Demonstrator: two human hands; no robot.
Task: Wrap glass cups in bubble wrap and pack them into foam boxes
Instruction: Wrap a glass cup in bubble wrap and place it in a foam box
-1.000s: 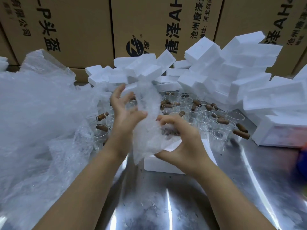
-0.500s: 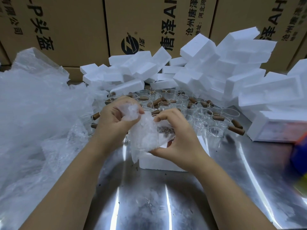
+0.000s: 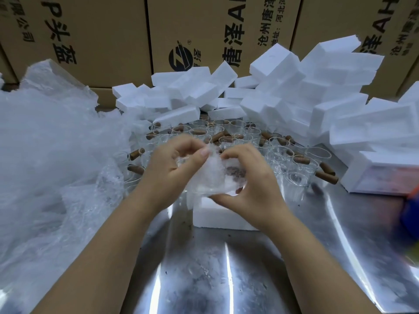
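A glass cup wrapped in bubble wrap (image 3: 214, 175) is held between both my hands above a white foam box (image 3: 217, 216) on the metal table. My left hand (image 3: 172, 168) grips the bundle's left side, its thumb pressing the wrap's top edge. My right hand (image 3: 251, 177) curls round the right side, thumb under the bundle. A brown patch shows through the wrap. Behind my hands stand several bare glass cups (image 3: 278, 152) with brown handles.
A large heap of bubble wrap (image 3: 49, 159) fills the left. White foam boxes (image 3: 294, 87) are piled at the back and right, against cardboard cartons (image 3: 95, 30). One closed foam box (image 3: 383, 175) lies at right. A blurred blue and orange thing (image 3: 410, 214) sits at the right edge.
The loose upright sheet of wrap has been folded down over the cup. My left hand went from spread fingers to gripping the bundle, and both hands closed in on it.
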